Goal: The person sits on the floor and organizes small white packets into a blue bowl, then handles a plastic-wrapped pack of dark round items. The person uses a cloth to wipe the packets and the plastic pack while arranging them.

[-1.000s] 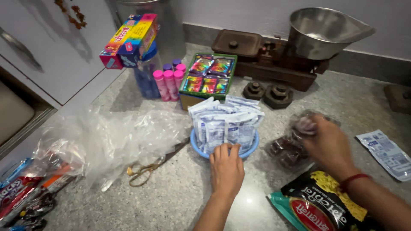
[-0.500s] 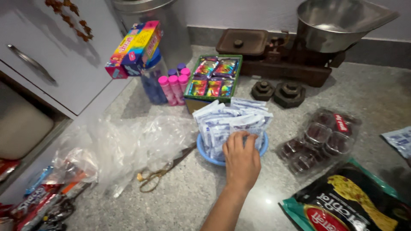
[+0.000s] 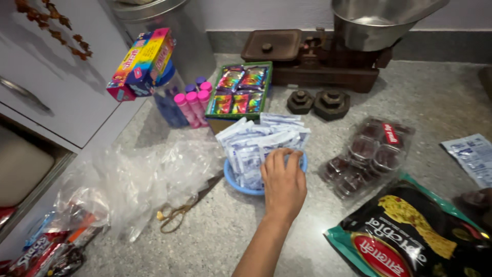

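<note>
Speckled grey stone counter (image 3: 441,97), white cabinet front along its left edge. All places are given from the blue bowl (image 3: 237,180) near the middle.

Far left of the bowl lay a heap of crumpled clear plastic bags (image 3: 138,177), with brass-coloured scissors (image 3: 180,211) between heap and bowl, handles toward the camera. Up and left stood pink tubes (image 3: 190,105) under a bright cardboard box (image 3: 141,64); directly behind the bowl, a green tray of shiny sachets (image 3: 240,92).

The bowl held a fanned stack of white-and-blue sachets (image 3: 256,143). Left hand (image 3: 283,179) lay on the stack's right side, fingers (image 3: 279,160) curled over the packets, pressing or pinching them; whether any packet was truly pinched could not be told. Right hand not in view.

Judgement: best to take a single packet by its top edge and hold the rest down, since the stack leans and could slide out of the shallow bowl.

Behind and right of the bowl sat an iron balance scale (image 3: 312,56) with its steel pan (image 3: 382,20) and two weights (image 3: 318,101). Just right of the bowl, a clear pack of small dark cups (image 3: 366,154) crowded the hand's side. Further right and nearer, a large dark snack bag (image 3: 410,231); far right, a loose blue-printed packet (image 3: 471,156).
</note>
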